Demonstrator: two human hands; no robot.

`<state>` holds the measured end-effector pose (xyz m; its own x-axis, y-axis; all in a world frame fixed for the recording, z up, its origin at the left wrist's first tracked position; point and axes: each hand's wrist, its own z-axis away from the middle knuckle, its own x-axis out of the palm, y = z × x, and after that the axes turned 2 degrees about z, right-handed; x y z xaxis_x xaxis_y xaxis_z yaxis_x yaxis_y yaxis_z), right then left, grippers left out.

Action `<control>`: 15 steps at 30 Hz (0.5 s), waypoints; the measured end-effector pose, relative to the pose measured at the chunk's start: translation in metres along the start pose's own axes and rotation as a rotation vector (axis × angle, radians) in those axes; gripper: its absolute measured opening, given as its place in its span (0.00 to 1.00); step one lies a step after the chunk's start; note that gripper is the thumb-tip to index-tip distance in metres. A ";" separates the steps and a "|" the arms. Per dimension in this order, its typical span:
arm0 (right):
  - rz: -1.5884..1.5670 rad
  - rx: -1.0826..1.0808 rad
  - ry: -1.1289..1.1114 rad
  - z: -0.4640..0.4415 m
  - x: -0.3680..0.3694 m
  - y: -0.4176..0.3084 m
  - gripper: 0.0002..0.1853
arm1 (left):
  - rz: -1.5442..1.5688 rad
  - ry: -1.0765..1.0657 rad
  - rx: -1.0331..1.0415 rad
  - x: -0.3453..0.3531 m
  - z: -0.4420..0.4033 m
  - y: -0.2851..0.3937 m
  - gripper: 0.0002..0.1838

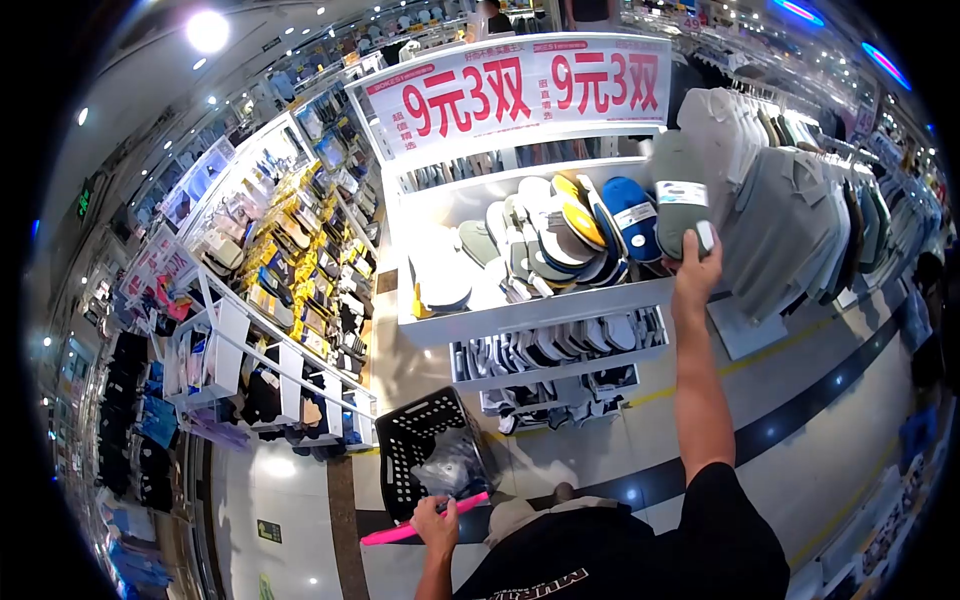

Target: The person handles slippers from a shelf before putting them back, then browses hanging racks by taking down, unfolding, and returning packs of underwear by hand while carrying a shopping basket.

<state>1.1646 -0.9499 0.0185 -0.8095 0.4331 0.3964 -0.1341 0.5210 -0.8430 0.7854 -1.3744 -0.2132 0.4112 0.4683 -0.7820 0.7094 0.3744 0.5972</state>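
My right hand (698,262) is closed on the lower end of a grey-green packaged pair of socks (681,190) with a white label, held up at the right end of the white display bin (540,312). Beside it in the bin lies a blue packaged pair (630,212), among white, yellow and grey pairs (560,235). Low in the view, my left hand (436,522) is wrapped round the pink handle (392,536) of a black perforated basket (408,440). Inside the basket is a clear plastic-wrapped item (447,463).
A red-and-white sign (520,92) stands above the bin, with lower sock tiers (560,345) beneath. Hanging shirts (790,200) are at the right. Racks of packaged goods (300,250) fill the left. A person (494,16) is in the far background.
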 end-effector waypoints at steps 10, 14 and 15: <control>-0.007 0.387 -0.855 0.247 -0.028 -0.038 0.25 | 0.736 -0.091 0.133 -0.020 -0.042 0.162 0.13; 0.087 0.566 -1.021 0.330 -0.057 -0.021 0.27 | 0.645 -0.121 0.357 -0.038 -0.058 0.190 0.21; 0.228 0.510 -1.088 0.335 -0.063 -0.019 0.28 | 0.657 -0.155 0.318 -0.031 -0.056 0.186 0.25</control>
<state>1.0269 -1.2335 -0.1127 -0.8669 -0.4915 -0.0836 0.0624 0.0594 -0.9963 0.8725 -1.2743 -0.0681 0.8669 0.3889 -0.3118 0.4111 -0.2041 0.8885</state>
